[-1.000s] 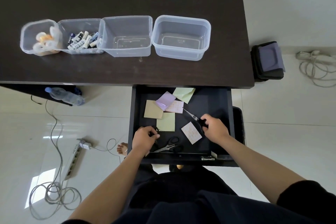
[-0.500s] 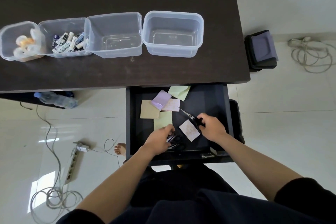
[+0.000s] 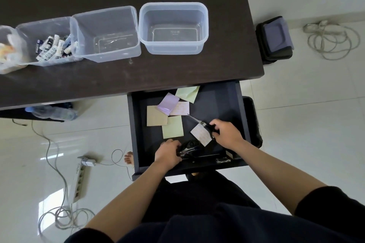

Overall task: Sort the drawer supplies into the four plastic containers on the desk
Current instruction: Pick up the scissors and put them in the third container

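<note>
Desk (image 3: 177,71) holds two filled containers, two empty; left hand (image 3: 167,154) and right hand (image 3: 227,134) each grip scissors, notes (image 3: 172,126) unsorted.

Single head-worn wide-angle view, looking steeply down, desk (image 3: 138,77) far edge above, open drawer (image 3: 217,104) close below

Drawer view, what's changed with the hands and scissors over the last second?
The left hand moved right onto the black scissors at the drawer front and took hold of them. The right hand kept its grip on the other scissors, blades pointing up-left. The sticky notes stayed put, and the two right-hand containers remain empty.
</note>
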